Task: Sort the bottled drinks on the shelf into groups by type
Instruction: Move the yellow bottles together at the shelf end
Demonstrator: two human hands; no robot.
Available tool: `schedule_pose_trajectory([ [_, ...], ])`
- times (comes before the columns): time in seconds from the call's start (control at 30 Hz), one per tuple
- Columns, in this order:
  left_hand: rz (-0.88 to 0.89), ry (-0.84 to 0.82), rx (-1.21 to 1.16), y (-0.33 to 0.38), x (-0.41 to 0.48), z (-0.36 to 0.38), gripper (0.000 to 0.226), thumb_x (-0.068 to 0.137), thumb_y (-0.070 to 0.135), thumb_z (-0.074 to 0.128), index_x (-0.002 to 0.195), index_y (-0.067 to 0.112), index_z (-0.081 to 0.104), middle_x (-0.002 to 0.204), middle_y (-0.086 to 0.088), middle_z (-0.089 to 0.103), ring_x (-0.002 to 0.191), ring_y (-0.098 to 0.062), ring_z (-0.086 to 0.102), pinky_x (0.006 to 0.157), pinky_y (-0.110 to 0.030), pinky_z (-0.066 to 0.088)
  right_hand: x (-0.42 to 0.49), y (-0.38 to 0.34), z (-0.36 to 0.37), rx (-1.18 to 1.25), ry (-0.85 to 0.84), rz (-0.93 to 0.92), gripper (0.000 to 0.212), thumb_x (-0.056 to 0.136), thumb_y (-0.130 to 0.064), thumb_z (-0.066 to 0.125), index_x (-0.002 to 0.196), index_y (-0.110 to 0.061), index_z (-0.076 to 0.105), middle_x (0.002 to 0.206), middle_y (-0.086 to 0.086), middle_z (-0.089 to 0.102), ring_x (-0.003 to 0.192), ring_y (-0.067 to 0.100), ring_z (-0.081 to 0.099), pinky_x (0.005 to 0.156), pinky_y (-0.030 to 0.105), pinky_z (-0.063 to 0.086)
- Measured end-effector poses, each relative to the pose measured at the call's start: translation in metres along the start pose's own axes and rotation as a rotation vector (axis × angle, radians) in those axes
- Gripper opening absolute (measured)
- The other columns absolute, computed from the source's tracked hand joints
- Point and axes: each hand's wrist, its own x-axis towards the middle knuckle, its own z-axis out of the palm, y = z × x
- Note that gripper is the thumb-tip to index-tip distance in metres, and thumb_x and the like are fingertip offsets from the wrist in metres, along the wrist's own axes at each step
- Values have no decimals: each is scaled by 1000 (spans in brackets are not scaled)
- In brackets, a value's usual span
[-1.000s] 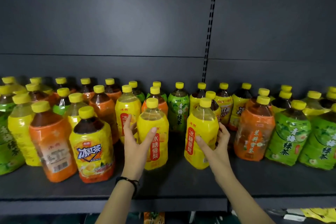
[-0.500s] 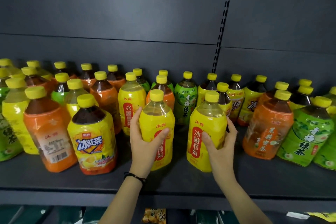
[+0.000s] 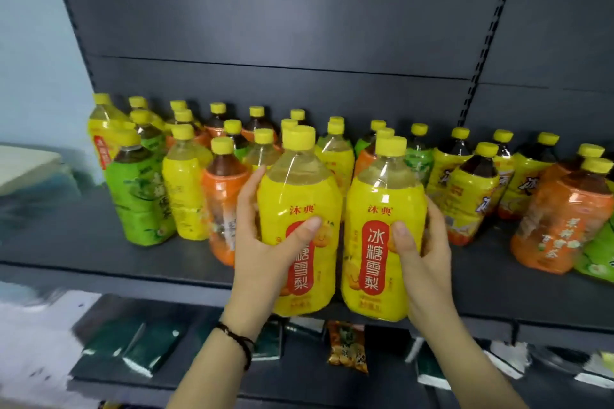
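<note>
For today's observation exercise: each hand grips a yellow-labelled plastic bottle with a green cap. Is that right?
Not quite. The head view shows yellow caps, not green, on the left yellow-labelled plastic bottle in the left hand and the right yellow-labelled plastic bottle in the right hand.

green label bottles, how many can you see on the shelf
4, maybe more hidden. One front left, one behind it, one mid-row behind the right-hand held bottle, one cut off at the far right edge.

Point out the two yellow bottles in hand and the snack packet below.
left-hand yellow bottle [image 3: 299, 192]: head view, upper label.
right-hand yellow bottle [image 3: 382, 196], head view, upper label.
snack packet [image 3: 347, 350]: head view, wrapper centre.
</note>
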Motion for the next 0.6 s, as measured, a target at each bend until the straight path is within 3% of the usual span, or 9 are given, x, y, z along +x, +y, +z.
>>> schedule_pose_trajectory([
  [0.1,-4,30,26,25,-7,-62,83,56,49,83,127,55,42,137,13,50,121,-16,55,91,-47,53,-27,-1,58,25,-50,10,84,55,-67,77,129,-42,47,121,-5,65,105,15,67,75,32,58],
  [0.2,-18,51,52,42,-12,-120,83,55,47,84,126,56,42,134,9,53,117,-19,59,89,-51,53,-50,2,117,76,-83,33,96,50,-71,77,134,-35,45,125,-1,63,107,17,66,76,33,58],
  [0.4,-14,138,31,63,-6,-216,79,63,35,81,131,48,41,127,7,60,108,-17,65,73,-32,58,-74,15,219,160,-167,93,85,50,-67,80,126,-44,50,125,-2,62,109,19,65,79,39,58],
  [0.5,-3,197,3,63,6,-251,74,67,23,83,125,48,44,117,13,65,102,-15,67,68,-26,57,-75,26,258,171,-191,95,82,52,-66,79,126,-45,51,126,-3,62,109,19,65,77,36,58],
  [0.6,-9,226,33,57,23,-289,82,56,45,86,126,51,44,120,12,64,103,-15,67,70,-29,57,-71,46,297,168,-219,118,88,54,-67,78,132,-40,47,128,0,61,111,21,64,82,41,58],
])
